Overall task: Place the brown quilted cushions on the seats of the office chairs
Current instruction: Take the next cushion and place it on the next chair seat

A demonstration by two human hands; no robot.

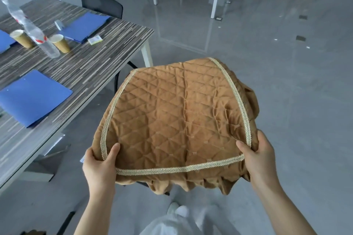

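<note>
Brown quilted cushion (177, 120) lies flat, stretching away, near corners pinched by both hands' fingers (112, 151).

No text, label or number can be read anywhere.

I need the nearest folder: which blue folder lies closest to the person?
The blue folder at the table's near edge, left of the cushion; the others lie farther back by the cups.

Both forearms are bare, no sleeves in view; below, pale loose trousers (172, 225) and white shoes (176, 211) (slightly blurred).
</note>
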